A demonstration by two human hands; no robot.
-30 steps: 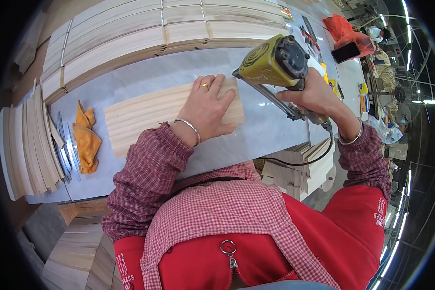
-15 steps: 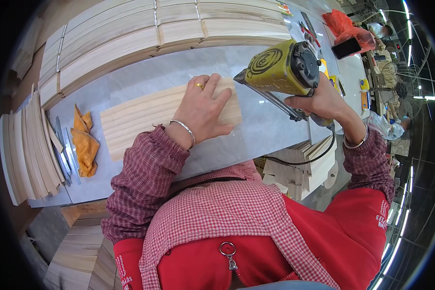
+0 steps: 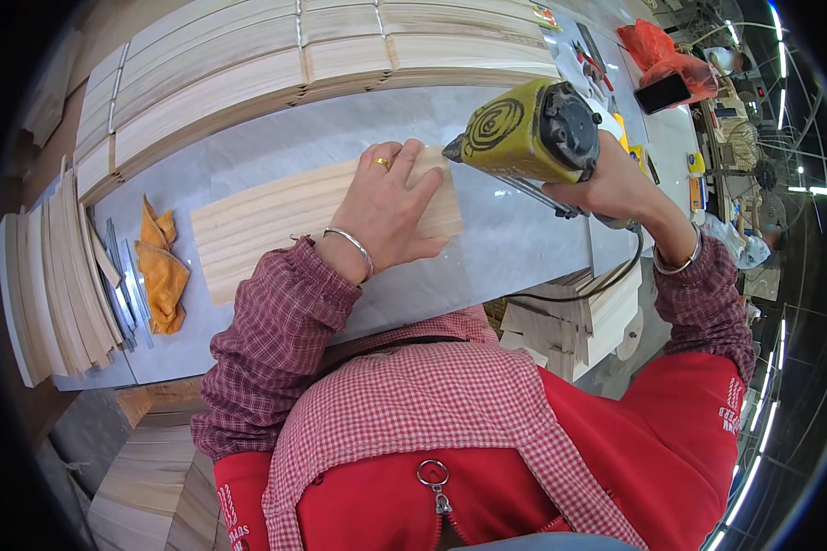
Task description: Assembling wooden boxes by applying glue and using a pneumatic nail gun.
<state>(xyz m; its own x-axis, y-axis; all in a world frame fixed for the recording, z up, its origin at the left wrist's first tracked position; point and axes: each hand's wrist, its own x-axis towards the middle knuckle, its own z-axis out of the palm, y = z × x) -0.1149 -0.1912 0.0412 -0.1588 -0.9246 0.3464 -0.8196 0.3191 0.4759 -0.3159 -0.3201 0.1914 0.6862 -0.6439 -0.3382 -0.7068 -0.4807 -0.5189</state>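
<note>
A pale, flat wooden board (image 3: 280,219) lies on the grey-white tabletop. My left hand (image 3: 390,197) spans the board near its right end, fingers spread toward the far edge and thumb at the near edge, gripping it against the table. In my right hand (image 3: 606,188) is a yellow-green nail gun (image 3: 524,133) with a black cap, its fingers wrapped round the handle. The gun's dark nose points left, at the board's far right corner; whether it touches the wood I cannot tell. A black hose (image 3: 583,292) trails from the handle.
Strapped stacks of wooden boards (image 3: 220,96) line the table's far side. Left are upright thin boards (image 3: 50,285), metal strips and an orange cloth (image 3: 163,266). A phone (image 3: 662,93), red plastic bag (image 3: 657,46) and pliers lie far right. Wood pieces (image 3: 574,321) are stacked below the near edge.
The nail gun has tilted and shifted slightly left, its nose a little lower by the board's corner, and less of its magazine shows. My left hand and the board stay in place.
</note>
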